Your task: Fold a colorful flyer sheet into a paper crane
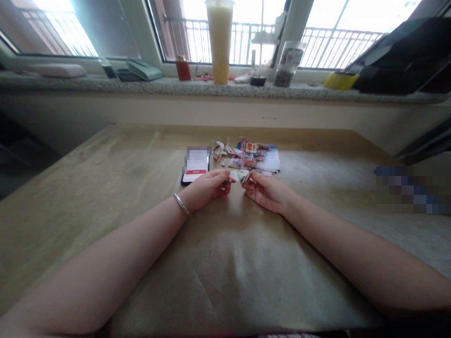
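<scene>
Between my two hands is a small piece of folded printed paper (241,176), white with coloured patches. My left hand (209,185) pinches its left end between thumb and fingers. At its right end, the fingertips of my right hand (266,190) are closed on it as well. Just beyond it lie folded paper shapes (221,151) with red and white print. A phone (196,164) with a lit screen rests on the table left of them, close behind my left hand. Colourful printed leaflets (266,157) are stacked behind my right hand.
The table (105,188) has a brownish cover. Along the granite windowsill (158,87) stand a tall cup of yellow drink (221,42), a red jar (182,68), a clear container (287,65) and a black bag (394,61). A blurred-out item (408,190) lies at the right.
</scene>
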Demonstrator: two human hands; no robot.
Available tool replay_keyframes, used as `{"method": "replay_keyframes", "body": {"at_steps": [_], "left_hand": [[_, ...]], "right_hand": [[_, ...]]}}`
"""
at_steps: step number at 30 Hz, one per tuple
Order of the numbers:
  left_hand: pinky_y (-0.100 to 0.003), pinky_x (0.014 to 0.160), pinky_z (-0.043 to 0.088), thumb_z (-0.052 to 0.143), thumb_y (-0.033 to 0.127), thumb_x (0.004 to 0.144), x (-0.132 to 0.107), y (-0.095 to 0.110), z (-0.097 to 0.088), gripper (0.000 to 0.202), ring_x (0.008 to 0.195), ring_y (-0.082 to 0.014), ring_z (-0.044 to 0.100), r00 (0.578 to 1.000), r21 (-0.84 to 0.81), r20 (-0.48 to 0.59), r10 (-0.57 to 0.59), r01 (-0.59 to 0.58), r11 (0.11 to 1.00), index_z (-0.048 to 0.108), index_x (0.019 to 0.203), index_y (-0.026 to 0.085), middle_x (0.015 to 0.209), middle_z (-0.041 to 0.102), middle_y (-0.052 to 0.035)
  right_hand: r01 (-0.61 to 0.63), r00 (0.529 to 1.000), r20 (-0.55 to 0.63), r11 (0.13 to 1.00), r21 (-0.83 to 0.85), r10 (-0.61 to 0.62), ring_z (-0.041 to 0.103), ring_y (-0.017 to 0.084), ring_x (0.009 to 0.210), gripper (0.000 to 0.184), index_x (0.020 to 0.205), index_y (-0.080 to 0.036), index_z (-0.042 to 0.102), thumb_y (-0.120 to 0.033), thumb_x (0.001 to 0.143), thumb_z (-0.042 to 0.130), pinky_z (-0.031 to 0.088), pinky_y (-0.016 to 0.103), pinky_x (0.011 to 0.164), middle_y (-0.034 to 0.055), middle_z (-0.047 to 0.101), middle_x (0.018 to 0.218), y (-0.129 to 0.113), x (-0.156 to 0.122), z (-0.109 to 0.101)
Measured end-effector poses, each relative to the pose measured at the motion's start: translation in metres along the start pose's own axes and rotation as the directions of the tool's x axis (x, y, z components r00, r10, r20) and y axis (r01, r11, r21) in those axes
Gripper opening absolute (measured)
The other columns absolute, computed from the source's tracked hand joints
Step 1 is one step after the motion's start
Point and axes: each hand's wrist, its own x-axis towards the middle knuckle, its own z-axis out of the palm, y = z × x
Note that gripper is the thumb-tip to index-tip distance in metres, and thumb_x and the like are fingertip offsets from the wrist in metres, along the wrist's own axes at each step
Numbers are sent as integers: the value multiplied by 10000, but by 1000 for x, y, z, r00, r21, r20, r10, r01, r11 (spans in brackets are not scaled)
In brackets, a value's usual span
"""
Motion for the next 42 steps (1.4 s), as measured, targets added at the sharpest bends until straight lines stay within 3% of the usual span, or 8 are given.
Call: {"method": "replay_keyframes", "body": {"at_steps": [4,9,15,21,26,31,36,42], "left_hand": [[-156,503,377,785,458,644,1,0,-1,424,509,-48,446,1000,-64,6,16,-15,998,513,698,137,569,476,48],[-157,498,356,773,448,659,2,-1,-1,407,499,-39,425,999,-79,4,34,-34,996,525,695,128,568,477,49],[-181,524,371,787,448,627,-2,2,-1,401,512,-49,454,1000,-28,7,-3,3,1000,559,672,121,587,536,26],[-186,511,369,738,453,702,-4,5,2,419,495,-61,459,998,-88,-24,61,-63,994,470,604,147,512,464,49],[-185,540,406,654,331,794,-2,4,0,270,506,-58,474,995,-198,-104,-3,-18,980,514,667,138,535,478,46],[-177,538,397,641,234,763,-3,5,2,153,500,-39,446,989,-222,-146,-11,-22,975,567,697,118,590,531,28],[-189,544,385,686,338,727,-2,2,6,277,506,-63,438,979,-116,-189,79,-102,988,541,612,132,480,427,49],[-210,566,368,688,494,705,0,-4,3,376,544,-80,467,984,78,-145,102,-92,993,609,744,128,555,502,30]], "right_hand": [[-62,997,-33,995,78,64,584,72,557,106,738,-189,638,-265,771,704,404,162,481,-36,652,623,-4,-1,5],[-45,998,-41,995,86,49,619,89,614,87,777,-196,651,-268,773,699,418,178,514,-30,682,673,-3,-2,7],[-24,996,-85,997,71,30,628,132,659,208,703,-198,608,-375,783,682,428,221,539,-3,657,636,-4,1,0],[-32,999,-8,987,159,33,618,104,667,340,574,-191,494,-366,776,702,413,194,544,-37,577,557,-7,0,-2],[-30,996,-77,993,115,39,641,108,734,278,655,-201,560,-405,825,642,447,201,578,-13,670,697,-7,2,-5],[-30,990,-133,991,131,48,633,110,682,293,679,-203,579,-450,832,617,462,212,577,-1,677,697,-7,4,-7],[139,971,-210,986,88,-118,574,106,548,422,577,-207,462,-523,707,710,435,218,495,-21,613,585,-7,2,-6],[288,919,-185,913,-288,-348,466,50,460,431,726,-220,521,-394,499,843,314,174,416,-92,562,571,-3,-4,1]]}}
